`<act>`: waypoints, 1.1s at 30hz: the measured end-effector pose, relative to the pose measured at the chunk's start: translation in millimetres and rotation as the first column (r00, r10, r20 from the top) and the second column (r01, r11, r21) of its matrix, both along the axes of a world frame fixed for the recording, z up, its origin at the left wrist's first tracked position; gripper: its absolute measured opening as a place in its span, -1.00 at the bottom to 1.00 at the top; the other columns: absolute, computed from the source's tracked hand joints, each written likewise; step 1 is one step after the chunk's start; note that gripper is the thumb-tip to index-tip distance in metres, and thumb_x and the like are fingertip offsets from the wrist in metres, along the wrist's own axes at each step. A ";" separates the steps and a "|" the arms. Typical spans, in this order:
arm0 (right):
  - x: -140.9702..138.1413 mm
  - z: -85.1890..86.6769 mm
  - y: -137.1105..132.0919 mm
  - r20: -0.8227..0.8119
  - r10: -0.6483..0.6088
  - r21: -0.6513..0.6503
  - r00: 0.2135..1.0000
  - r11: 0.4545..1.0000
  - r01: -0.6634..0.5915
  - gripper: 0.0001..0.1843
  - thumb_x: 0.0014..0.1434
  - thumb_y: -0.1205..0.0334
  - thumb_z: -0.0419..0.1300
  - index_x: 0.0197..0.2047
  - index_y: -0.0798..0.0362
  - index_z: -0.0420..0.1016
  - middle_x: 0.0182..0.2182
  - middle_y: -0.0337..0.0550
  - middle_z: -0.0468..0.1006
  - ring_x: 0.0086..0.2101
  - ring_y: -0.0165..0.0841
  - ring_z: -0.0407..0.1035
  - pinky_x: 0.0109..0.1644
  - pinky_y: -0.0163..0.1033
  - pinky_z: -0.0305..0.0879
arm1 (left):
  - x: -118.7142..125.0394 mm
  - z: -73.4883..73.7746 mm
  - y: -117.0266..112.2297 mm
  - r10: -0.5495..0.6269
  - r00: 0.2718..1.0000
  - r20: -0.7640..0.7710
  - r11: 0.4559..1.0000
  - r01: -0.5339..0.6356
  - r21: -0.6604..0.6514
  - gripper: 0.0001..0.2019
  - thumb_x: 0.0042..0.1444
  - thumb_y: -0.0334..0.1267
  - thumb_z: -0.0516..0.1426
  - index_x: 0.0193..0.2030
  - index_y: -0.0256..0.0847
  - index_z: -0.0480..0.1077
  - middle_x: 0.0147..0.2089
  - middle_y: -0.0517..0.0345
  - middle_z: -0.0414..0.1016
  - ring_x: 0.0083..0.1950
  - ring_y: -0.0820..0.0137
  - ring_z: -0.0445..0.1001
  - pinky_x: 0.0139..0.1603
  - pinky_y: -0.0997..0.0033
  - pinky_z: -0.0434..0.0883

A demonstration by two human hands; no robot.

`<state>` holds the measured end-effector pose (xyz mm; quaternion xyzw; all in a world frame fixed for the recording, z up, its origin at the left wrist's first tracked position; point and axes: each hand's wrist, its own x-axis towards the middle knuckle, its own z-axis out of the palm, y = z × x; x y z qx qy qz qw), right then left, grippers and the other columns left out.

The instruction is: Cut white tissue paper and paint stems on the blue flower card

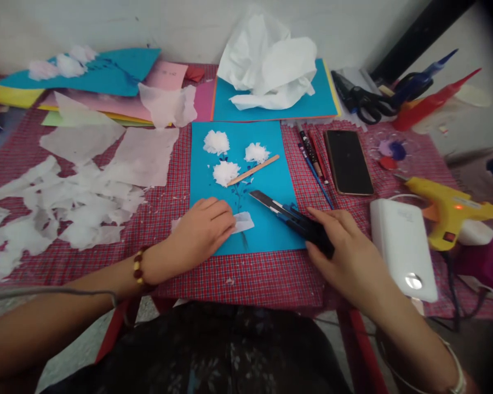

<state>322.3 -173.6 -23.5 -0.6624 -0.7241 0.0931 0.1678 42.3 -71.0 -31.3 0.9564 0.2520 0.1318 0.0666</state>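
You're pinning a white scrap [243, 221] w/ your L hand [203, 227], fingers half-curled, fingertips pressing it onto the blue card [267, 186] at frame center. Your R hand [345, 246], right of center, is wrapping tight around a cutter [285, 210], blade lying up-left over the card, below the stick [254, 169] & flowers [216, 142].

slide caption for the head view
Left hand pins white tissue scrap on blue card; right hand grips black utility knife.
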 end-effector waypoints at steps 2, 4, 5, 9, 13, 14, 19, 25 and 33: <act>2.1 1.3 -1.9 -0.033 0.043 0.006 0.999 0.999 -0.043 -0.47 0.26 0.27 0.10 0.30 0.05 0.32 0.01 0.09 0.44 0.00 -0.05 0.44 0.07 0.09 0.47 | -1.4 -2.1 -1.8 -0.006 1.000 0.013 1.000 0.006 0.014 -0.74 0.41 -0.29 -0.02 -0.28 -0.24 0.41 -0.24 0.06 0.51 -0.19 0.30 0.40 -0.14 0.24 0.33; 3.2 2.2 -3.7 -0.051 0.092 0.020 0.994 0.996 -0.091 -0.50 0.28 0.29 0.08 0.29 0.00 0.33 0.02 0.06 0.44 0.03 -0.06 0.43 0.12 0.10 0.44 | -2.7 -3.0 -3.2 -0.017 0.999 0.027 0.999 0.017 0.031 -0.76 0.40 -0.30 0.00 -0.29 -0.24 0.39 -0.25 0.06 0.51 -0.20 0.30 0.41 -0.15 0.25 0.33; 3.5 2.5 -4.6 -0.054 0.113 0.027 0.992 0.993 -0.112 -0.50 0.29 0.30 0.08 0.28 -0.02 0.33 0.02 0.05 0.45 0.03 -0.07 0.42 0.13 0.10 0.43 | -3.8 -3.0 -4.0 -0.028 0.999 0.033 0.999 0.027 0.043 -0.77 0.39 -0.31 0.01 -0.30 -0.24 0.39 -0.25 0.06 0.51 -0.20 0.30 0.41 -0.15 0.25 0.33; 3.8 2.8 -8.8 -0.029 0.174 0.025 0.984 0.985 -0.173 -0.53 0.30 0.33 0.09 0.27 0.02 0.36 0.00 0.07 0.46 0.00 -0.08 0.42 0.10 0.09 0.42 | -10.8 -2.5 -8.1 -0.087 0.993 0.074 0.989 0.077 0.127 -0.83 0.36 -0.37 0.04 -0.27 -0.23 0.41 -0.21 0.05 0.54 -0.18 0.30 0.41 -0.14 0.25 0.35; 5.0 2.6 -13.2 0.009 0.215 -0.006 0.977 0.977 -0.215 -0.54 0.29 0.34 0.08 0.25 0.03 0.38 0.01 0.09 0.47 -0.01 -0.07 0.42 0.06 0.11 0.42 | -16.5 -1.7 -12.2 -0.126 0.986 0.105 0.971 0.101 0.218 -0.89 0.32 -0.41 0.08 -0.20 -0.19 0.42 -0.16 0.06 0.57 -0.14 0.30 0.43 -0.08 0.25 0.38; 5.3 2.8 -13.9 0.013 0.222 -0.010 0.975 0.975 -0.222 -0.54 0.29 0.34 0.08 0.25 0.03 0.37 0.01 0.09 0.47 -0.01 -0.07 0.42 0.05 0.10 0.42 | -17.1 -0.8 -12.9 -0.133 0.984 0.119 0.967 0.102 0.233 -0.90 0.31 -0.41 0.09 -0.20 -0.19 0.42 -0.15 0.06 0.58 -0.13 0.30 0.44 -0.07 0.24 0.40; 6.5 4.4 -14.8 0.012 0.231 0.004 0.973 0.973 -0.231 -0.55 0.30 0.35 0.07 0.24 0.06 0.37 0.00 0.10 0.45 -0.01 -0.08 0.41 0.05 0.08 0.42 | -18.7 7.8 -15.9 -0.243 0.956 0.165 0.940 0.191 0.282 -0.85 0.32 -0.46 0.06 -0.14 -0.15 0.41 -0.11 0.09 0.62 -0.06 0.33 0.51 0.09 0.20 0.43; 5.5 1.6 -14.1 0.018 0.271 0.017 0.962 0.962 -0.271 -0.56 0.31 0.35 0.08 0.24 0.03 0.37 0.00 0.08 0.46 -0.03 -0.10 0.41 0.04 0.07 0.40 | -19.6 12.7 -17.0 -0.329 0.937 0.118 0.885 0.262 0.384 -0.84 0.35 -0.47 0.03 -0.15 -0.17 0.40 -0.10 0.14 0.63 -0.05 0.38 0.55 0.16 0.22 0.46; 8.3 -3.6 -14.4 0.018 0.295 0.007 0.955 0.955 -0.295 -0.56 0.28 0.41 0.10 0.22 0.08 0.37 0.00 0.08 0.45 -0.04 -0.12 0.40 0.01 0.01 0.40 | -17.3 4.1 -13.1 -0.249 0.955 0.159 0.940 0.199 0.279 -0.91 0.34 -0.43 0.07 -0.16 -0.18 0.37 -0.14 0.11 0.61 -0.09 0.34 0.52 0.04 0.22 0.47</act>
